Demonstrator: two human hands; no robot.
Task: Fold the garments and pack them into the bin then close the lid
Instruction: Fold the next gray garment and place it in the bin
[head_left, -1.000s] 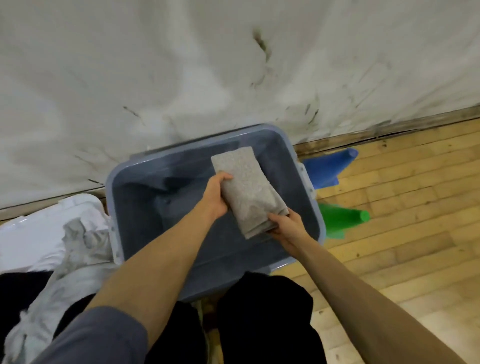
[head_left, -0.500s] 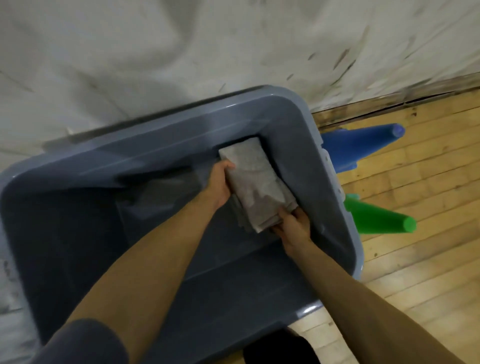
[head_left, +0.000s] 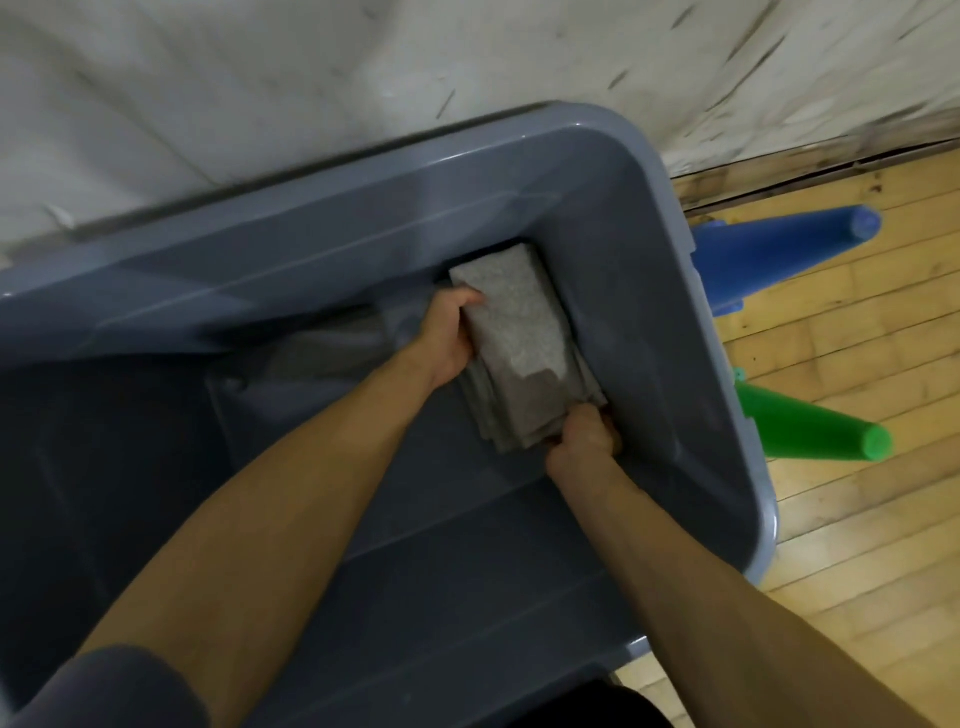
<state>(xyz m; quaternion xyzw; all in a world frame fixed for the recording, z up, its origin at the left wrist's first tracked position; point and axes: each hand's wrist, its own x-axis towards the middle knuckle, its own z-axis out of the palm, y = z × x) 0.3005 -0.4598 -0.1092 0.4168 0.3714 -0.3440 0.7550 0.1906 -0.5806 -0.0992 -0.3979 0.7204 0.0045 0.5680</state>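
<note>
Packing is in hand: the left hand (head_left: 444, 340) and right hand (head_left: 584, 441) both pinch the folded grey garment (head_left: 524, 348) in the bin's (head_left: 613, 156) far right corner. Next, probably, both grips release and withdraw.

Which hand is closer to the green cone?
The right hand. It grips the near end of the folded grey garment by the bin wall nearest the green cone. The left hand grips the garment's side, farther away.
</note>
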